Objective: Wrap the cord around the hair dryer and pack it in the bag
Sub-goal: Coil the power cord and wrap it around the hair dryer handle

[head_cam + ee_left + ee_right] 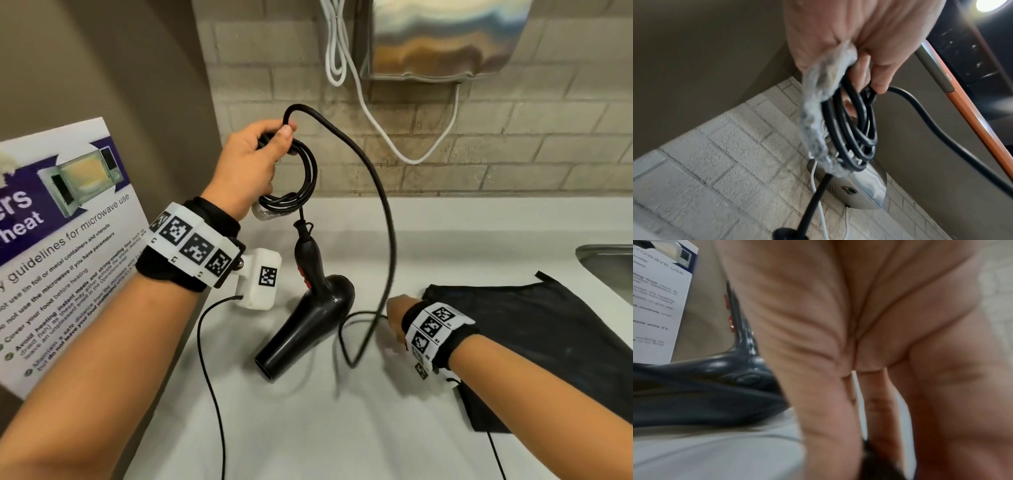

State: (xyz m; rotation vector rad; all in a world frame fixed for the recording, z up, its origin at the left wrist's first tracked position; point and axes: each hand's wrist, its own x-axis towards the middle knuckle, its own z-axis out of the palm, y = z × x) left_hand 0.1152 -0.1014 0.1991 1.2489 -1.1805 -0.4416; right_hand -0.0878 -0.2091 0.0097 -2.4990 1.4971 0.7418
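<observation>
My left hand (274,150) is raised above the counter and grips several loops of the black cord (303,181); the left wrist view shows the coil (855,129) with crinkled clear wrap (816,116) beside it. Below the coil hangs the black hair dryer (318,308), tilted, its nozzle down on the white counter (342,428). The free cord arcs up from the hand and down to my right hand (394,322), which pinches it low near the counter. In the right wrist view the hair dryer (705,386) lies left of the palm. The black bag (548,335) lies flat under my right wrist.
A microwave poster (61,240) leans on the left wall. On the brick wall hangs a metal hand dryer (445,37) with white cables (376,130) below it. A sink edge (609,263) is at the far right. A thin black wire (212,377) trails from my left wrist.
</observation>
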